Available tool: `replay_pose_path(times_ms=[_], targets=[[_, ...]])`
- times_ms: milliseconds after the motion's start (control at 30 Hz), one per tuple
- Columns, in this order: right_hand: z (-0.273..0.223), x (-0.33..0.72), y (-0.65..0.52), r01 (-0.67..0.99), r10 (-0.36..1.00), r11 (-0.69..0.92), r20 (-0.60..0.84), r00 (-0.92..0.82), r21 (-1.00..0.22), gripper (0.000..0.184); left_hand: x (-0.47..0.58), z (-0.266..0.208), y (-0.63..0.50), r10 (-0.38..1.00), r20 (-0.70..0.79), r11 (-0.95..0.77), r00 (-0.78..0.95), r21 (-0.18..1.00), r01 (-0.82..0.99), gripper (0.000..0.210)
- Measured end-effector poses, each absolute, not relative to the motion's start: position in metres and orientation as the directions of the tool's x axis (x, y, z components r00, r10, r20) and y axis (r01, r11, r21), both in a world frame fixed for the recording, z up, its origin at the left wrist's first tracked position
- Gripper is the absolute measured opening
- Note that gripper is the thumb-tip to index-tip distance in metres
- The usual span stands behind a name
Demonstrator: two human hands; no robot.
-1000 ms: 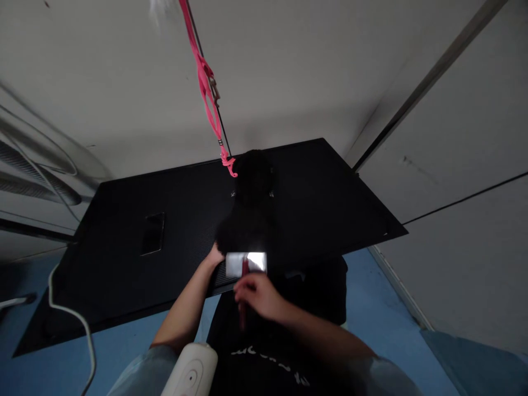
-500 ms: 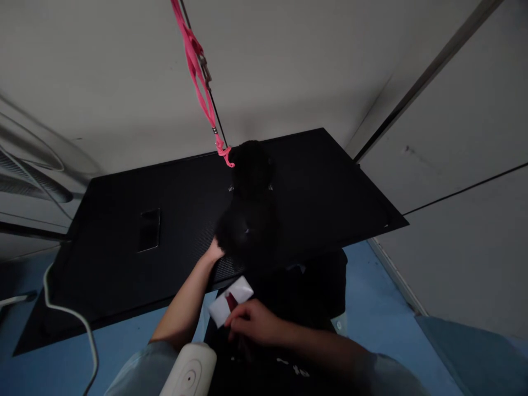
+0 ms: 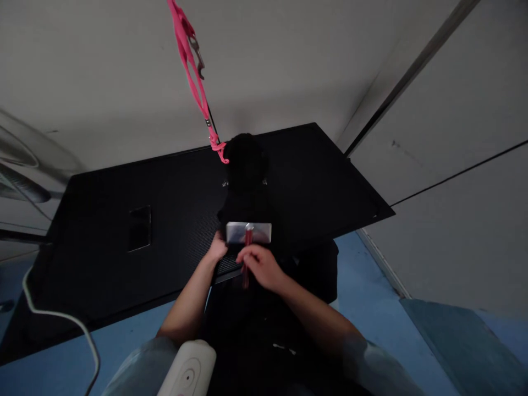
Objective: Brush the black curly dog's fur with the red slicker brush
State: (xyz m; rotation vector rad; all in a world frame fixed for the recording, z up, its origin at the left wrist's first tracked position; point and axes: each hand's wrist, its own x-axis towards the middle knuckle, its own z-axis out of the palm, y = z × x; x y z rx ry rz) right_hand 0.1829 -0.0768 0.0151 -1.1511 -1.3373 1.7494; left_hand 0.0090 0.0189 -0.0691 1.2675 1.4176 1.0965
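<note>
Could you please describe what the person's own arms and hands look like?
The left hand and right hand look ungloved. Both forearms are bare, with no visible markings, up to loose, pale grey-blue sleeves ending near the elbows.

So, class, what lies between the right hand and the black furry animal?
In the head view, the silver head of the red-handled slicker brush lies between the right hand and the black furry animal; contact is unclear.
</note>
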Motion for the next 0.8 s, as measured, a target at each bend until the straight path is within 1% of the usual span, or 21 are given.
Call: replay_pose_path(times_ms=[33, 67, 133, 200, 233, 300, 333, 400, 433, 467, 533, 567, 600, 633, 667, 733, 767, 800], targets=[[0.015, 0.184, -0.07, 0.032, 0.907, -0.25, -0.246, -0.342, -0.968, 0.012, 0.01, -0.069, 0.019, 0.996, -0.065, 0.074, -0.059, 0.98, 0.183, 0.017], [0.013, 0.185, -0.068, 0.06, 0.906, -0.243, -0.248, -0.342, -0.968, 0.011, 0.011, -0.069, 0.018, 0.996, -0.061, 0.07, -0.06, 0.982, 0.177, 0.016], [0.006, 0.193, -0.077, 0.073, 0.858, -0.343, -0.344, -0.382, -0.936, 0.012, 0.012, -0.071, 0.018, 0.996, -0.061, 0.071, -0.07, 0.984, 0.16, 0.018], [0.005, 0.208, -0.095, 0.009, 0.79, -0.479, -0.436, -0.431, -0.878, 0.02, 0.012, -0.074, 0.017, 0.996, -0.074, 0.082, -0.051, 0.985, 0.153, 0.02], [0.01, 0.217, -0.105, -0.044, 0.767, -0.522, -0.447, -0.46, -0.852, 0.025, 0.012, -0.075, 0.017, 0.996, -0.083, 0.086, -0.029, 0.984, 0.154, 0.021], [0.026, 0.234, -0.119, -0.132, 0.725, -0.556, -0.402, -0.559, -0.82, 0.039, 0.012, -0.077, 0.017, 0.996, -0.087, 0.083, 0.016, 0.984, 0.159, 0.023], [0.037, 0.24, -0.124, -0.142, 0.688, -0.56, -0.363, -0.628, -0.816, 0.048, 0.012, -0.078, 0.017, 0.996, -0.084, 0.079, 0.027, 0.984, 0.158, 0.024], [0.057, 0.245, -0.128, -0.077, 0.595, -0.526, -0.302, -0.745, -0.847, 0.063, 0.013, -0.078, 0.017, 0.997, -0.074, 0.072, 0.009, 0.985, 0.156, 0.026], [0.063, 0.244, -0.127, -0.023, 0.579, -0.467, -0.286, -0.763, -0.884, 0.063, 0.014, -0.077, 0.017, 0.998, -0.067, 0.067, -0.005, 0.985, 0.157, 0.028], [0.066, 0.24, -0.122, 0.034, 0.604, -0.366, -0.265, -0.751, -0.93, 0.057, 0.014, -0.076, 0.017, 0.998, -0.058, 0.06, -0.019, 0.985, 0.16, 0.029], [0.065, 0.232, -0.102, 0.15, 0.737, -0.088, -0.166, -0.656, -0.985, 0.034, 0.015, -0.075, 0.018, 0.999, -0.042, 0.045, -0.025, 0.985, 0.165, 0.031], [0.062, 0.23, -0.087, 0.202, 0.804, 0.037, -0.091, -0.587, -0.979, 0.022, 0.015, -0.075, 0.018, 0.999, -0.036, 0.039, -0.018, 0.985, 0.166, 0.031], [0.059, 0.231, -0.069, 0.258, 0.857, 0.139, -0.015, -0.516, -0.956, 0.015, 0.015, -0.075, 0.018, 0.999, -0.034, 0.036, -0.01, 0.985, 0.167, 0.032], [0.056, 0.235, -0.051, 0.287, 0.903, 0.171, 0.034, -0.429, -0.942, 0.015, 0.015, -0.075, 0.018, 0.999, -0.033, 0.034, -0.008, 0.985, 0.169, 0.033], [0.056, 0.241, -0.033, 0.305, 0.946, 0.163, 0.061, -0.318, -0.938, 0.016, 0.015, -0.076, 0.018, 0.999, -0.031, 0.032, -0.009, 0.984, 0.173, 0.035], [0.059, 0.258, -0.007, 0.389, 0.993, 0.107, 0.12, 0.008, -0.915, 0.017, 0.015, -0.077, 0.018, 1.0, -0.014, 0.018, -0.022, 0.983, 0.182, 0.041], [0.063, 0.265, 0.001, 0.403, 0.958, 0.102, 0.199, 0.206, -0.909, 0.02, 0.016, -0.078, 0.018, 1.0, -0.005, 0.009, -0.026, 0.983, 0.183, 0.044], [0.066, 0.27, 0.005, 0.405, 0.916, 0.097, 0.241, 0.321, -0.909, 0.021, 0.017, -0.079, 0.018, 1.0, 0.001, 0.003, -0.021, 0.983, 0.183, 0.046]])
